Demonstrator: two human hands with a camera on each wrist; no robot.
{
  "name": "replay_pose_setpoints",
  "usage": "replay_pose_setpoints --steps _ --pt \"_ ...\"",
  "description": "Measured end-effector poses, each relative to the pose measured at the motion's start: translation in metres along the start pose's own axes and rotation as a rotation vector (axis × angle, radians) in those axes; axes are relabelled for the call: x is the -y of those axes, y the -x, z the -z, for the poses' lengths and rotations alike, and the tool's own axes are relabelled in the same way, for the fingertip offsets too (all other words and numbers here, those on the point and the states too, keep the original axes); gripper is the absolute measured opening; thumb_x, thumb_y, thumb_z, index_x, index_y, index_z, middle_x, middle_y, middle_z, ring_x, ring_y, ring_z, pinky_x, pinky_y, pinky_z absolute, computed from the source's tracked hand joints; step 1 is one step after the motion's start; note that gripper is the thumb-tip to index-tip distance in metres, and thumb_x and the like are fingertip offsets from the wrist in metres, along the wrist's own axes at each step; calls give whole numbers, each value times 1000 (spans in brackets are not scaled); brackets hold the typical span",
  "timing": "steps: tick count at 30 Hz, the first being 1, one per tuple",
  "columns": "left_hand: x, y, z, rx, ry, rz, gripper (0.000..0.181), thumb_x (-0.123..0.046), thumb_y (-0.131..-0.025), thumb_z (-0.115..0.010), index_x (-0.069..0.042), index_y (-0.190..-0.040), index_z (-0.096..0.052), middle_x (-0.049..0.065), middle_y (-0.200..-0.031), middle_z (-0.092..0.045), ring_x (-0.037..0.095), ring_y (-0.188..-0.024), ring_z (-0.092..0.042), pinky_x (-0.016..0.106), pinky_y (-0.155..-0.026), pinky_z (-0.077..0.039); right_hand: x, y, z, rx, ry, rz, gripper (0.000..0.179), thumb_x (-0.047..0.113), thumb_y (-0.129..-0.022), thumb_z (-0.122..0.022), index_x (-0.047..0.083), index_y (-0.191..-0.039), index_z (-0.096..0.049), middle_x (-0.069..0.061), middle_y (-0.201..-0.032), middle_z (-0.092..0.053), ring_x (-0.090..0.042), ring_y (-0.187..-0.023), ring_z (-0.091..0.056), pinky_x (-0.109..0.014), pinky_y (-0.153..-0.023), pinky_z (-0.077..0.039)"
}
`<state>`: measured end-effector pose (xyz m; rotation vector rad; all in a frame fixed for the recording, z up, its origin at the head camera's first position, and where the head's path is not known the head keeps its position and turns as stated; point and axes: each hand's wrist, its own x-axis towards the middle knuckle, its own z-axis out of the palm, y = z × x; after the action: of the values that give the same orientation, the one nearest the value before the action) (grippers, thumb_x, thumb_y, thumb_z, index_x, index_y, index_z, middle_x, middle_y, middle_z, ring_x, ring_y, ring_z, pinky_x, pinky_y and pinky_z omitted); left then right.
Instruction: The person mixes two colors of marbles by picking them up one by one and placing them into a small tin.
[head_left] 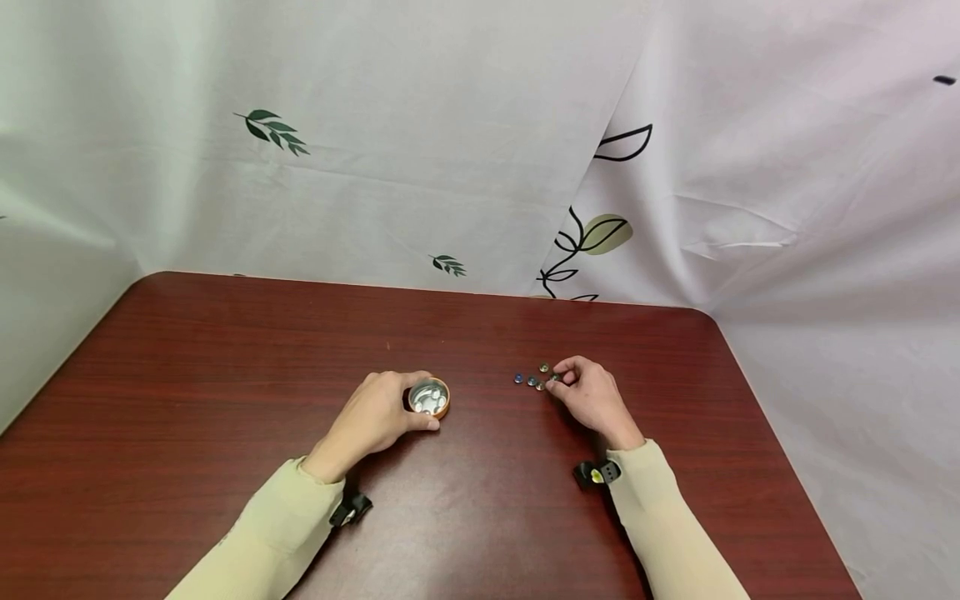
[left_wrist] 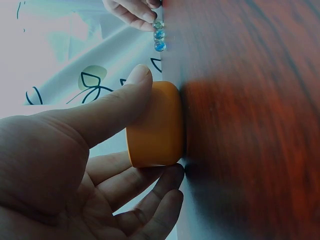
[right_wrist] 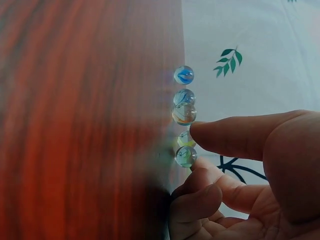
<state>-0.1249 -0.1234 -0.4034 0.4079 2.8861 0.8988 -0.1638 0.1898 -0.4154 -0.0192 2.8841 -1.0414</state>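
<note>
My left hand (head_left: 378, 415) grips a small round orange container (left_wrist: 159, 122) from its left side, thumb on the near side and fingers on the far side. The container stands upright on the table; several small shiny round things lie in its silvery inside. My right hand (head_left: 595, 402) has thumb and index finger on either side of a greenish glass marble (right_wrist: 186, 156), at table level. Just left of those fingertips lie several more marbles, among them a blue one (head_left: 518, 379), a dark bluish one (head_left: 532, 382) and, farther back, a greenish one (head_left: 544, 367).
Both hands work over a dark reddish wood-grain table (head_left: 465, 508) with rounded far corners. A pale cloth (head_left: 420, 150) with leaf prints hangs behind the table and along its sides. Black straps with small devices sit at both wrists.
</note>
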Motion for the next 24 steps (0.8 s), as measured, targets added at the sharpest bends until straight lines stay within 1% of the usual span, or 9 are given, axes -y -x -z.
replay_pose_setpoints --steps 8,16,24 --pt "-1 0 0 2 -5 11 54 -32 -73 -91 -19 -122 -73 -1 -97 -74 29 -94 -64 44 -85 -49 0 -3 0 9 11 -3 19 16 -91 -72 6 -107 -69 -3 -87 -63 -21 -81 -57 -37 -78 -45" --pt "0 0 0 1 2 -5 52 -31 -73 -91 -19 -120 -73 -3 -95 -74 23 -90 -65 46 -89 -47 -2 -3 1 30 15 -26 16 13 -92 -71 4 -106 -70 -3 -87 -64 -22 -84 -58 -41 -82 -47" --pt "0 -1 0 4 -5 14 54 -32 -73 -91 -19 -122 -73 -2 -97 -74 30 -95 -64 45 -87 -48 -2 -3 1 22 20 -48 14 11 -91 -71 5 -103 -70 -2 -86 -62 -22 -83 -57 -39 -82 -46"
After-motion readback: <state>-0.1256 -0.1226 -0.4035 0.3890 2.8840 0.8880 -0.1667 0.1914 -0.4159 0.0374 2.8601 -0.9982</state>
